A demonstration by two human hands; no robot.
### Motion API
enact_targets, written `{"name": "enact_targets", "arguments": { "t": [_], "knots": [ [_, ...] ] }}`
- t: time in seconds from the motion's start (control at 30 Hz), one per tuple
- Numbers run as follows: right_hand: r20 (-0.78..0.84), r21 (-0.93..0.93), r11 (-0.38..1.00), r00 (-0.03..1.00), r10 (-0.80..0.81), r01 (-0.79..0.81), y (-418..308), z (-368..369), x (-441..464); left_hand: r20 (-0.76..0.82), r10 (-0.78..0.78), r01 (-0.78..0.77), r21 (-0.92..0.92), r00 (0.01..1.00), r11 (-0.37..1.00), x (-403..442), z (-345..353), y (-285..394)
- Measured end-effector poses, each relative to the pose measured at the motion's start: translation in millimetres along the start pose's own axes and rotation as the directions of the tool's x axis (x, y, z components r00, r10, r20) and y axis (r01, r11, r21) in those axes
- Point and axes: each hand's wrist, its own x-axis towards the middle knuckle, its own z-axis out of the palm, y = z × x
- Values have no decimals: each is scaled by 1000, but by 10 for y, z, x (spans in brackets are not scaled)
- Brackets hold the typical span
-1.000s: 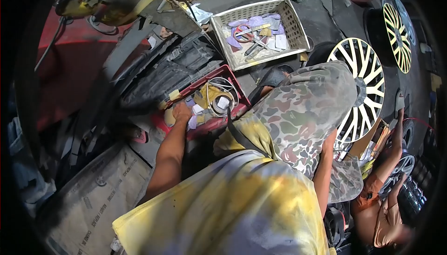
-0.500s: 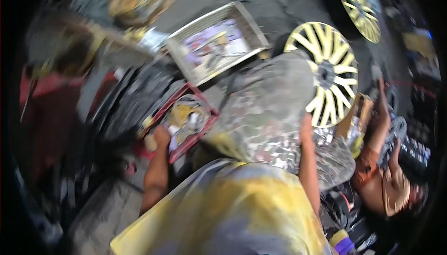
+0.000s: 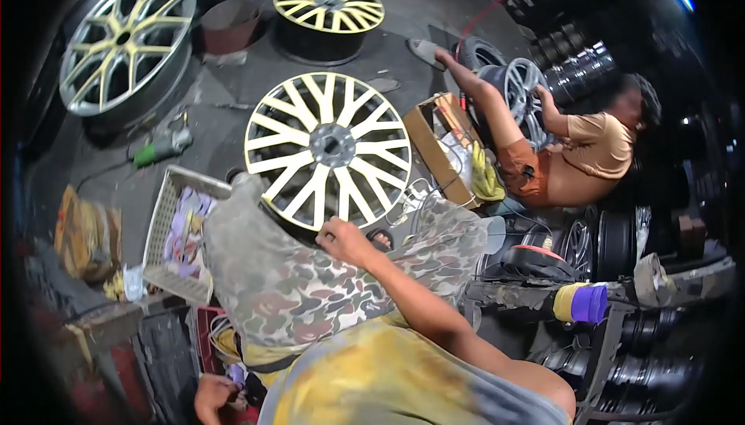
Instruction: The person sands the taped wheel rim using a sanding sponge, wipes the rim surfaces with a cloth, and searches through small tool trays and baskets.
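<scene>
A multi-spoke wheel rim (image 3: 332,145) with pale yellow spoke faces and a dark hub lies in front of my knees. By its near edge, over my camouflage-trousered leg, is my right hand (image 3: 345,243) with curled fingers; whatever they hold, if anything, is too small to make out. Low at the left, my left hand (image 3: 217,394) is beside the red crate (image 3: 208,340), which holds tape rolls and a purple piece. Its fingers bend inward, and their contents are hidden. A white plastic basket (image 3: 159,227) with purple scraps stands left of my leg.
More wheels stand beyond: a yellow-spoked rim (image 3: 330,6) and a silver-yellow rim (image 3: 128,45). A green angle grinder (image 3: 161,148) lies on the floor. A cardboard box (image 3: 434,153) stands at right, near a seated person (image 3: 590,145) handling a grey wheel (image 3: 516,91).
My view has swung right, so the wheel now sits nearer the middle. My right hand is closer to the wheel's near edge; my left hand stays by the red crate.
</scene>
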Motion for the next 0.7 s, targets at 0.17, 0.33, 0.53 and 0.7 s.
{"name": "enact_targets", "arguments": {
  "t": [0.17, 0.33, 0.53, 0.7],
  "knots": [
    [-25, 313, 949, 999, -32, 38, -684, -419, -60, -47, 354, -352, 51, 934, 935, -1362, -266, 1740],
    [38, 563, 797, 957, -288, 218, -1634, -1100, -347, -71, 809, -781, 224, 583, 582, -921, -17, 2492],
    [-86, 508, 826, 969, -233, 244, -1570, -1220, -644, 123, 875, -833, 392, 468, 391, -890, 767, 3470],
    [-82, 751, 649, 993, -88, 120, -1317, -1199, -769, 81, 876, -866, 222, 475, 448, -864, 1090, 3587]
  ]
}}
